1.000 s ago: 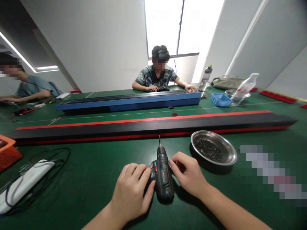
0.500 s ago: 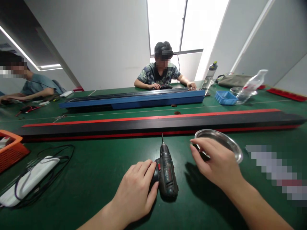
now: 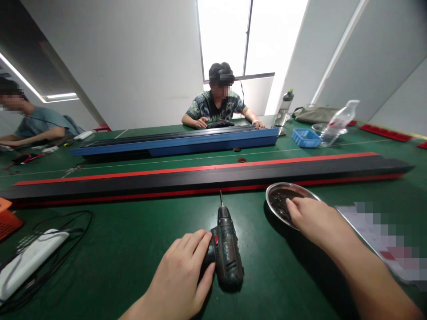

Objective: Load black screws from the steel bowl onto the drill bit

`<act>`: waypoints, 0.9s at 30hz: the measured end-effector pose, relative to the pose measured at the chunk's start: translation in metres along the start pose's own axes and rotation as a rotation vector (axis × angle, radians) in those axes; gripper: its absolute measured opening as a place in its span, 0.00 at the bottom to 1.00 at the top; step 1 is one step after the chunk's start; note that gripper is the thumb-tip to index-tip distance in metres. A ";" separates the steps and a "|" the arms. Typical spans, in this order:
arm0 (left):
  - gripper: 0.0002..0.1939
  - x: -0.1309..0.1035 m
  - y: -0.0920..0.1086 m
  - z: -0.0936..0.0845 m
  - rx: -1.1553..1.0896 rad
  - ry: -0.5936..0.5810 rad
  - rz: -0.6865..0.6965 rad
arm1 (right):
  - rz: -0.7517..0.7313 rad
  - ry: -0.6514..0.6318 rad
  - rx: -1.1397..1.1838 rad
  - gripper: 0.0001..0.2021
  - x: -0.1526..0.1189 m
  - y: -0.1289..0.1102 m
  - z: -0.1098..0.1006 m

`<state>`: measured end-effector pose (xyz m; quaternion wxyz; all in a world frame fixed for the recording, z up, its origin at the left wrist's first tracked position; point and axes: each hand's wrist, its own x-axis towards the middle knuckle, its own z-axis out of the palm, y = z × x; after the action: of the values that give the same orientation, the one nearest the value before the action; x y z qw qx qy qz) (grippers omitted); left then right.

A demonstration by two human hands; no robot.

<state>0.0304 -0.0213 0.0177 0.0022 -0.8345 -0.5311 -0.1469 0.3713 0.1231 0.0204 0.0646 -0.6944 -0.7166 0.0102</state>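
Observation:
A black cordless drill [image 3: 229, 253] lies on its side on the green table, its thin bit pointing away from me. My left hand [image 3: 187, 271] is wrapped round its handle. My right hand [image 3: 308, 218] reaches into a round metal dish [image 3: 271, 209] holding many small dark pieces. Its fingers are pressed together, and what they hold, if anything, is hidden. Beyond the drill, a long black bar with red edges [image 3: 200, 177] lies across the table.
An orange basket [image 3: 8, 222] and a white power strip with black cables [image 3: 31, 262] lie left. A blue bar [image 3: 213, 144], blue tray [image 3: 306, 138] and clear bottle [image 3: 340, 122] stand farther back. Two people sit at the table.
My right hand has moved from above the dish's near side down into it, fingers now closed together. My left hand stays on the drill. The view has shifted slightly.

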 end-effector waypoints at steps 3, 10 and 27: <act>0.26 -0.002 -0.001 0.000 0.000 -0.018 -0.002 | 0.025 -0.178 -0.004 0.26 -0.003 -0.009 -0.005; 0.26 -0.002 0.000 -0.002 -0.033 -0.063 -0.028 | 0.036 -0.293 0.044 0.27 -0.002 -0.017 -0.008; 0.26 -0.001 0.001 -0.004 -0.063 -0.087 -0.053 | 0.040 -0.268 0.079 0.23 -0.001 -0.018 -0.007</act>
<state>0.0299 -0.0233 0.0214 -0.0510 -0.8253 -0.5478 -0.1270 0.3538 0.1209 0.0295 -0.0044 -0.6979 -0.7039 0.1322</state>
